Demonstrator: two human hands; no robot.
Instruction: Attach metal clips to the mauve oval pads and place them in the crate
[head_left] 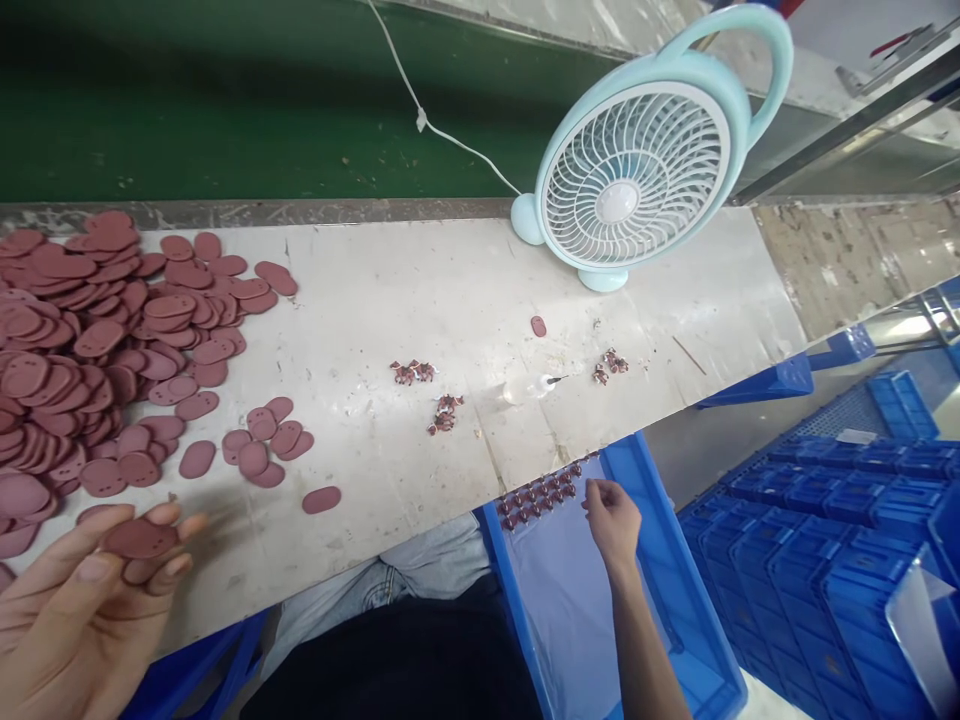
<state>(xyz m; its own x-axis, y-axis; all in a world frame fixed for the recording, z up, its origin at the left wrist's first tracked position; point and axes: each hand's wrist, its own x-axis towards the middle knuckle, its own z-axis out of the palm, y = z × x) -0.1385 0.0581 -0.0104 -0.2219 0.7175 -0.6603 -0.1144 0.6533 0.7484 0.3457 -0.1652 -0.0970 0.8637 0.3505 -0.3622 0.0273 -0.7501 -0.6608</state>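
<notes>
My left hand (97, 590), at the lower left, holds reddish-brown oval pieces (141, 538) between thumb and fingers. Beside it a large pile of similar ovals (67, 380) covers the left of the table. My right hand (613, 520) is over a blue tray (694, 610), its fingers curled near the end of rows of small brown pieces (536, 502); anything between the fingertips is too small to make out. Small clusters of brown pieces (412, 372) lie on the table, near a clear bottle with a dark needle tip (529, 387). One oval (538, 326) lies apart.
A light blue fan (636, 180) stands at the table's back edge, with a white cord running from it. Stacked blue crates (817, 530) are on the right. The white table (360, 290) slants across the view. A green surface (247, 110) lies behind it.
</notes>
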